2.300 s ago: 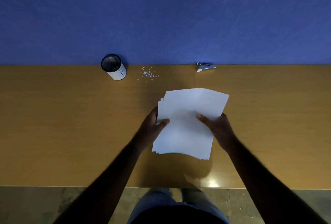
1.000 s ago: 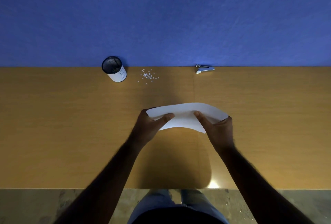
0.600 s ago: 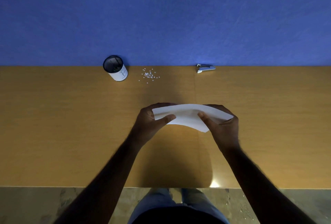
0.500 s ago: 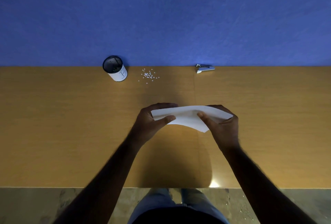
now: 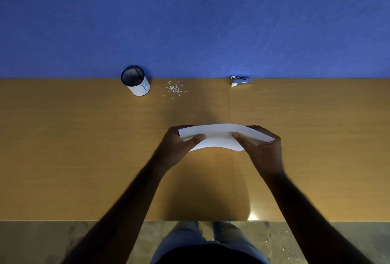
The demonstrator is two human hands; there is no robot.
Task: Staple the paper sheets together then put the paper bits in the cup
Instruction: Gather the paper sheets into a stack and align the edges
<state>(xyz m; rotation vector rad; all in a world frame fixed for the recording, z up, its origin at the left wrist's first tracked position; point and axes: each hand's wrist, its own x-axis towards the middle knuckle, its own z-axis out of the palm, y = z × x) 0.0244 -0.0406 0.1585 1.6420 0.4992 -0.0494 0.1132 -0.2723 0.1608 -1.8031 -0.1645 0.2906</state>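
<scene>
A stack of white paper sheets (image 5: 219, 137) stands nearly on edge over the middle of the wooden table (image 5: 84, 147), bowed upward. My left hand (image 5: 177, 147) grips its left end and my right hand (image 5: 261, 149) grips its right end, thumbs on the near face. At the back of the table, a black mesh cup (image 5: 136, 81) with a white label stands left of centre. Several small white paper bits (image 5: 174, 89) lie scattered just right of the cup. A silver stapler (image 5: 240, 81) lies against the blue wall, right of centre.
A blue wall (image 5: 194, 21) rises directly behind the table's far edge. The table's near edge runs across the bottom, with my legs and a grey floor (image 5: 42, 242) below it. A seam in the tabletop (image 5: 230, 111) runs front to back.
The sheets went from lying tilted flat in my hands to standing on edge. Over the last half second my hands and the stack hardly moved.
</scene>
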